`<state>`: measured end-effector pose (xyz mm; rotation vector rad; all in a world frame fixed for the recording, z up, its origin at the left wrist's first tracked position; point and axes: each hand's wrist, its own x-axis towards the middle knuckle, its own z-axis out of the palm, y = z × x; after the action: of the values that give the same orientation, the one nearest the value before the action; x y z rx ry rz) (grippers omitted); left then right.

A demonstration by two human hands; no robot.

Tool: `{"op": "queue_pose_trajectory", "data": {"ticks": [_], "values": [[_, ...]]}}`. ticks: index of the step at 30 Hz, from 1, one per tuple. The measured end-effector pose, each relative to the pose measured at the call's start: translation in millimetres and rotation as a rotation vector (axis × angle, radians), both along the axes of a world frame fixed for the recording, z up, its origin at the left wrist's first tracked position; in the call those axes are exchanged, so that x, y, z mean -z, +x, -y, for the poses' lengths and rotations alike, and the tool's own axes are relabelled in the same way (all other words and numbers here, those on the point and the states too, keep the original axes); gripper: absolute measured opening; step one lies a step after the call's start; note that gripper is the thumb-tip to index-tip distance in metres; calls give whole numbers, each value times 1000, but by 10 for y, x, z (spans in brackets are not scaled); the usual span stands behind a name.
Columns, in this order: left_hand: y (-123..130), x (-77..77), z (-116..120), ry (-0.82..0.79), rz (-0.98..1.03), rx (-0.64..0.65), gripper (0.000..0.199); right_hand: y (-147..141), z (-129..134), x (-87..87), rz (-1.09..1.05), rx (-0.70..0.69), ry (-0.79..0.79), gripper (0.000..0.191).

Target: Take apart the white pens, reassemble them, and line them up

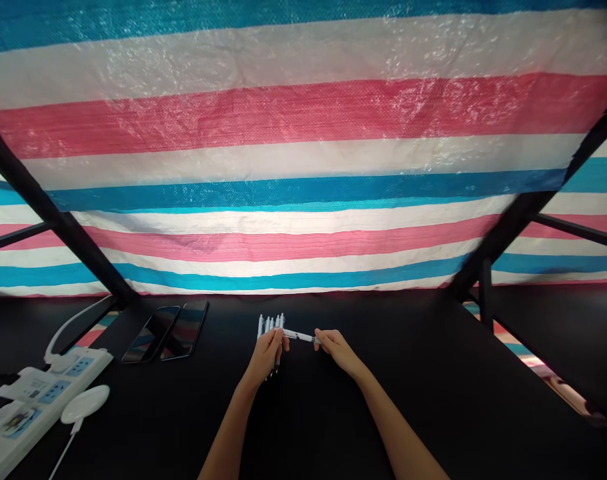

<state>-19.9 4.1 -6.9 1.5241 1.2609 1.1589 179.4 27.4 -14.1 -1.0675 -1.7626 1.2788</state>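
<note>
A white pen (299, 335) is stretched level between my two hands, above the black table (313, 420). My left hand (266, 355) pinches its left end between thumb and fingers. At the other end, the fingertips of my right hand (336, 348) close on the pen's tip. Several more white pens (269, 324) lie side by side on the table, just behind and under my left hand. That hand covers their middles, and a few dark tips show below it.
Two dark phones (151, 335) lie at the left. Nearer stand a white power strip (48, 400) with plugs and a round white charger (85, 404) on a cable. Black frame bars (91, 257) rise at both sides, and a striped sheet (293, 160) hangs behind.
</note>
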Motion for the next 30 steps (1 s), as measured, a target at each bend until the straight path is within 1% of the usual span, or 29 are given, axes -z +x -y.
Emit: {"op": "queue_pose_trajectory", "data": {"ticks": [3,6,8,10,13,15,17,19,24,30], "values": [[-8,23,-12,18,4,-15,47,-2,0,11,-39,21,8,53],[-22,43,-28,25,45,-86,49,-9,0,42,-97,62,26,39],[-30,45,-35,27,77,-139,51,-6,-8,71,-124,75,34,35],[-34,39,-36,30,93,-160,52,0,-20,97,-117,99,50,32],[-26,24,-30,29,101,-144,53,1,-33,112,-55,163,114,33],[-17,21,-26,28,105,-131,53,-7,-31,103,-2,195,151,39],[-13,26,-26,26,109,-122,53,-15,-25,88,38,201,175,46],[-14,35,-30,24,120,-128,53,-17,-19,80,42,203,181,48],[-30,47,-43,13,163,-172,54,2,-27,101,-48,219,168,31],[-30,46,-48,6,177,-158,55,-2,-45,133,-61,221,177,30]]}}
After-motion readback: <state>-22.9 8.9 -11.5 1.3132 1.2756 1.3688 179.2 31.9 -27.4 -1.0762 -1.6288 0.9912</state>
